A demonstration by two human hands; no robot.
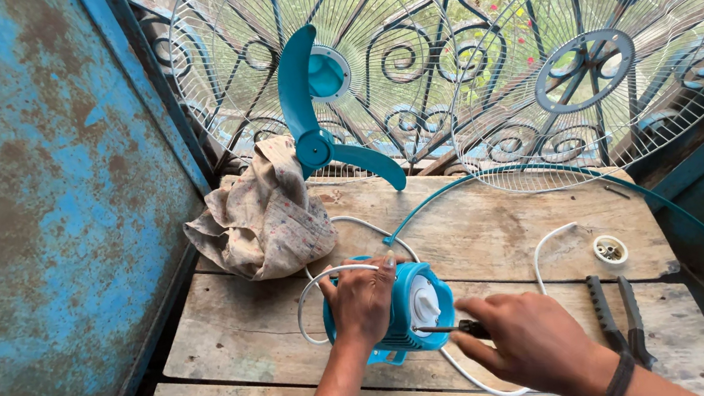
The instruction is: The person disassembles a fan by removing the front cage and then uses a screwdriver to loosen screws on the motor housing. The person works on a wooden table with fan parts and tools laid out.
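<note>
The blue fan motor housing sits near the middle of the wooden plank table, and everything else is placed from it. The left hand lies over the housing's left side, fingers closed around it with the white cord looping out beneath them. The right hand, just right of the housing, has its fingers wrapped tight on a screwdriver, whose tip meets the housing's white front face.

Behind the housing and to its left, a crumpled cloth sits near the table's left edge; the teal fan blade stands behind it, leaning on a wire grille. A second grille leans behind and to the right. Right of the housing lie black pliers and a small white cap (both near the right edge). A teal rim ring arcs past that edge. Bare planks show left of the housing and in front of it, up to the near edge.
</note>
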